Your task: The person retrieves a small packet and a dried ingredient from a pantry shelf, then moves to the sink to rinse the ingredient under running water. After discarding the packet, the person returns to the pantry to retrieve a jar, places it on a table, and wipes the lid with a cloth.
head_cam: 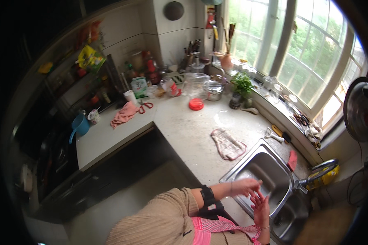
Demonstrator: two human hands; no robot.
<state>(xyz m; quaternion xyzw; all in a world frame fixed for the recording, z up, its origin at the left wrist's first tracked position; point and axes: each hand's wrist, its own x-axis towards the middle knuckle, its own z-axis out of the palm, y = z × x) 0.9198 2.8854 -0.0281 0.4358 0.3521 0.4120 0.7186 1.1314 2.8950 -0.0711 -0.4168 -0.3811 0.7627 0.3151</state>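
My left hand is over the near rim of the stainless steel sink, slightly blurred, with loosely bent fingers and nothing visible in it. Just below it in the picture, my right hand is raised with its fingers apart and palm showing, holding nothing. The fingertips of the two hands are close together; whether they touch I cannot tell. A second, smaller sink bowl lies to the right, with a chrome faucet at the back. On the counter left of the sink lies a pinkish-edged cloth.
Behind the sink lie a white peeler, a yellow-and-black handled tool and a red sponge or cloth. Farther off are a potted green plant, a steel pot, red-handled scissors, a pink cloth and a blue jug.
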